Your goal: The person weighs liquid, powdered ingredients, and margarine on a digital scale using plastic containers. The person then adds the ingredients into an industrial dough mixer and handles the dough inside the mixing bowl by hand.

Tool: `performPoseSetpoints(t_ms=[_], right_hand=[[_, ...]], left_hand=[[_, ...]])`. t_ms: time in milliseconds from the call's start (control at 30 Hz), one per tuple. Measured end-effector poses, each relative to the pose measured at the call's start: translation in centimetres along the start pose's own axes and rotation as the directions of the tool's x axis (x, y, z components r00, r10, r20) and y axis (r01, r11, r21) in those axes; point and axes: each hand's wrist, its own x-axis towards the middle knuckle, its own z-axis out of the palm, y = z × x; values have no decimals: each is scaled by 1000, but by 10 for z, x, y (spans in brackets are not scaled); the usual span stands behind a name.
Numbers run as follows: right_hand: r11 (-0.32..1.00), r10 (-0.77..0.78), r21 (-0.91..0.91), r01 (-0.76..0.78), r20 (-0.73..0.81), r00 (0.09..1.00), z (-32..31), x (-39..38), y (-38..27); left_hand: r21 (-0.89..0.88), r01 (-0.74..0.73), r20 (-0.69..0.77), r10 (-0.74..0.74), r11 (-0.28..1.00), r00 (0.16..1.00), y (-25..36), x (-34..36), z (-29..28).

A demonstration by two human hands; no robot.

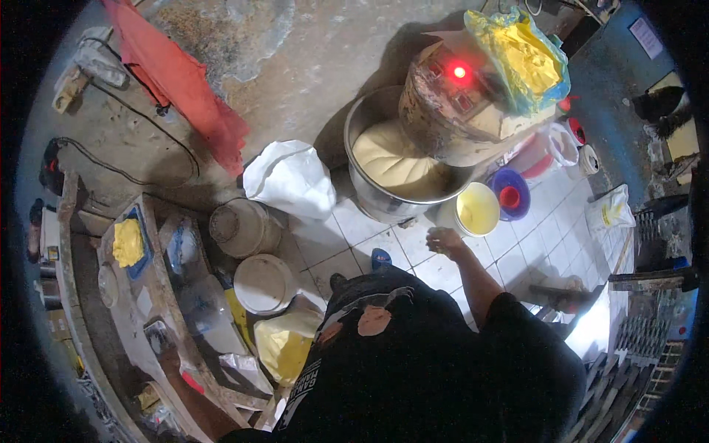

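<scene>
My left hand (pixel 169 359) reaches over the wooden bench at the left. Its fingers meet a small, flat, greyish block-shaped thing (pixel 156 337), whose kind I cannot make out. On the same bench, farther off, a lump of yellow fat-like stuff (pixel 128 243) sits on a blue sheet. My right hand (pixel 444 241) hangs in front of the mixer, loosely curled with its fingers somewhat apart and nothing visible in it. Beyond it, the steel mixer bowl (pixel 357 171) holds pale dough (pixel 395 159). A pale bucket (pixel 478 210) with yellow contents stands nearest to that hand.
The mixer head (pixel 450 118) overhangs the bowl, bearing a red light and a bag of yellow fat (pixel 521 59). A purple tub (pixel 519 186) stands beside the bucket. White sacks (pixel 289 179) and lidded buckets (pixel 264 285) line the floor between bench and bowl. A red cloth (pixel 181 81) hangs far left.
</scene>
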Motion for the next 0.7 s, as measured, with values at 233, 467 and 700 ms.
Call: performPoseSetpoints(t_ms=[233, 467, 700], right_hand=[[949, 24, 314, -33, 32, 999, 57, 67, -96], [982, 55, 183, -40, -79, 995, 54, 171, -132], [916, -22, 392, 84, -158, 987, -53, 304, -27]], left_hand=[[636, 116, -230, 43, 763, 972, -2, -10, -15], [216, 520, 347, 563, -826, 750, -71, -53, -19], [98, 610, 306, 607, -786, 733, -324, 97, -30]])
